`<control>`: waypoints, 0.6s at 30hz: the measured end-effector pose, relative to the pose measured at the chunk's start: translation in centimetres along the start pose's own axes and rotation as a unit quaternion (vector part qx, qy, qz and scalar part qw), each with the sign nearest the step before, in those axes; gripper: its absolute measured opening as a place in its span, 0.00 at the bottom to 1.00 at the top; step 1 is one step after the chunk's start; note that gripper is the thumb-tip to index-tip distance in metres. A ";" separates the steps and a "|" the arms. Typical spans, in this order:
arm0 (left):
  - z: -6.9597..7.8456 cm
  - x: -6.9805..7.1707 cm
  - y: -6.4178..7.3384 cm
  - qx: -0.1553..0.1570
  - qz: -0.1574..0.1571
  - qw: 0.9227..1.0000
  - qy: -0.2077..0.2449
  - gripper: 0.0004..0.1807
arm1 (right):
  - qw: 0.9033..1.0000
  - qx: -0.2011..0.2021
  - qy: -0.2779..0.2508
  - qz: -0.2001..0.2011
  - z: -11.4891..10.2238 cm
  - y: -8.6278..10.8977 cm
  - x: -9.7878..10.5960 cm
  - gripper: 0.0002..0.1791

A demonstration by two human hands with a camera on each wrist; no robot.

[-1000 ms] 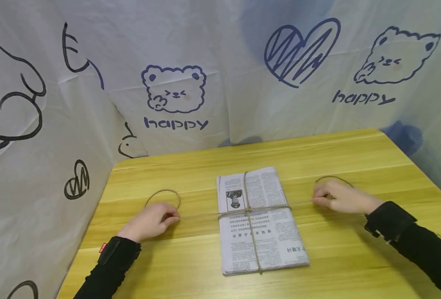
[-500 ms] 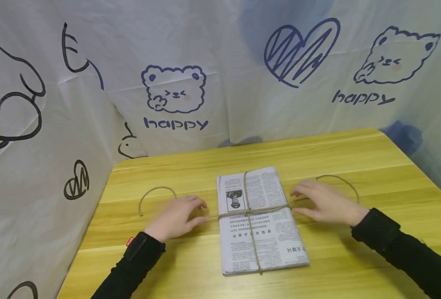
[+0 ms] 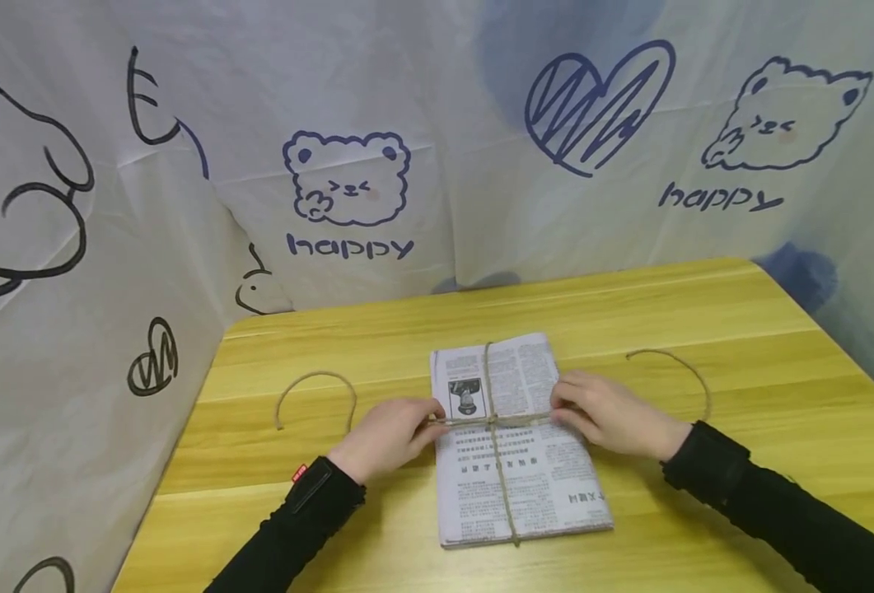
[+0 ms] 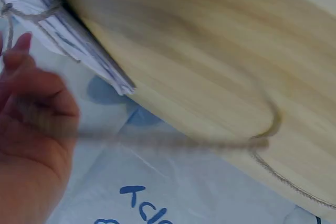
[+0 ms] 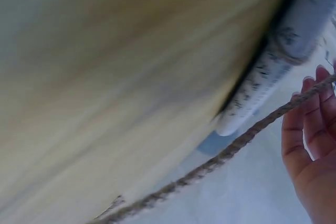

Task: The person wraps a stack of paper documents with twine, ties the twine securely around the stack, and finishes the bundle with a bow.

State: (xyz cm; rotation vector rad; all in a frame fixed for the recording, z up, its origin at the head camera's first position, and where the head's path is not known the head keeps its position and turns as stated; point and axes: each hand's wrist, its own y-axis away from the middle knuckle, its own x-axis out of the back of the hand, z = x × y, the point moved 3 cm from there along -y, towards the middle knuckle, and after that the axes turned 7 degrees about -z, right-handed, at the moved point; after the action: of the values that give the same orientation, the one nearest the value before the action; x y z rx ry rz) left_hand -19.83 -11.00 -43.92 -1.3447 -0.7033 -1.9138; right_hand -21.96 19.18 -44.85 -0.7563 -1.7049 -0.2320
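A stack of folded newspapers (image 3: 474, 502) lies on the table, bound crosswise with brown twine (image 3: 502, 478) that meets in a knot on top. At the stack's left edge, thumb and fingers of my left hand (image 3: 392, 434) pinch the crosswise twine. My right hand (image 3: 618, 414) does likewise at the right edge, its fingertips over the paper. In the left wrist view, a blurred length of twine (image 4: 157, 140) runs out from the left palm. Twine (image 5: 226, 153) crosses in front of the right fingers (image 5: 296, 145) in the right wrist view; the thumb is hidden there.
One loose twine end (image 3: 316, 373) curves on the tabletop left of the stack, another (image 3: 692, 369) on the right. The yellow wood-grain table (image 3: 348, 329) meets a pale cloth (image 3: 481, 206) with bear and heart drawings behind, and cloth at both sides.
Both hands have let go of the twine farther out, moved inward along it with fingers spread, and now pinch it at the stack's edges. The stack has stayed in place.
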 end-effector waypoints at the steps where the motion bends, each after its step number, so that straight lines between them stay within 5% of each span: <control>1: 0.2 0.2 -0.1 -0.005 0.006 1.000 0.003 0.10 | 1.000 -0.003 -0.013 0.001 -0.1 -0.1 0.2 0.07; 8: 0.9 1.2 -0.5 -0.021 0.058 0.998 -0.014 0.11 | 0.994 -0.013 -0.109 -0.027 -0.5 -0.8 2.0 0.07; 18: 0.4 2.1 -0.1 -0.033 0.054 0.998 -0.018 0.18 | 0.980 -0.052 -0.156 -0.110 0.0 -0.4 2.8 0.11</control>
State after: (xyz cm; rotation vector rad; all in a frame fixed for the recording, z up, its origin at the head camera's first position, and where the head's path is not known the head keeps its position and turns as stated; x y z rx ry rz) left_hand -20.16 -11.13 -41.83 -1.4321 -0.5767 -1.8457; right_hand -22.48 19.89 -42.20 -0.7072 -2.0915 -0.3721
